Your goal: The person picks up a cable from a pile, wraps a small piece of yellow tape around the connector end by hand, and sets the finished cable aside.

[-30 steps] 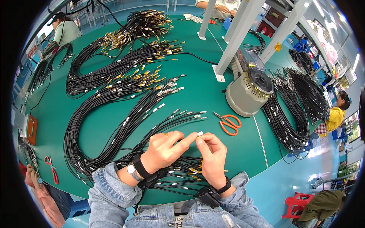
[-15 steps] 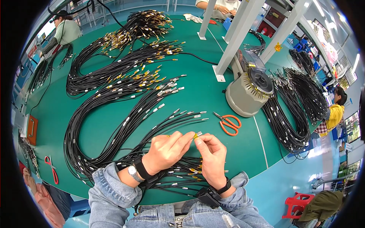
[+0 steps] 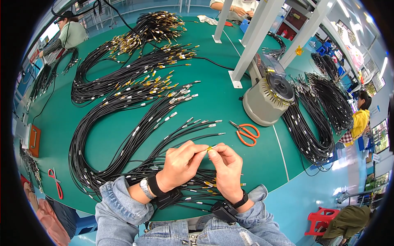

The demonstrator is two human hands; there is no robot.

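Left hand (image 3: 180, 163) and right hand (image 3: 227, 167) met above the green table (image 3: 213, 102), both pinching one small yellow-tipped cable end (image 3: 209, 148) between fingertips. Black cables (image 3: 123, 135) lay beneath and beyond the hands. Orange scissors (image 3: 246, 133) lay nearby, right.

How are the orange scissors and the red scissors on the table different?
The orange scissors lie right of the hands, beside the grey machine; the red scissors lie at the table's left edge. The orange pair looks bigger and nearer the right hand. Both lie flat, untouched, on the green table.
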